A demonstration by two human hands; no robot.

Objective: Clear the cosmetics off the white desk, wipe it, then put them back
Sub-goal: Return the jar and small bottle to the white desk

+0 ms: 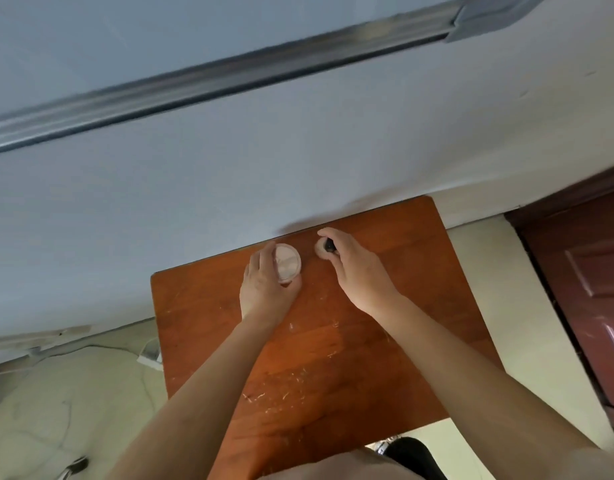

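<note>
A round pale pink cosmetic jar (pixel 287 263) stands near the far edge of a reddish-brown wooden tabletop (pixel 333 358). My left hand (pixel 264 289) wraps around its left and near side. To its right my right hand (pixel 357 268) grips a small pale item with a dark tip (pixel 325 248), also close to the far edge. Most of that item is hidden by my fingers, so I cannot tell what it is. No white desk is in view.
The tabletop is scratched with pale marks and butts against a blue-grey wall (pixel 229 168). A dark red door (pixel 593 289) is at the right. Pale floor (pixel 73 410) with a cable lies to the left. A metal rail (pixel 229 74) runs across the wall.
</note>
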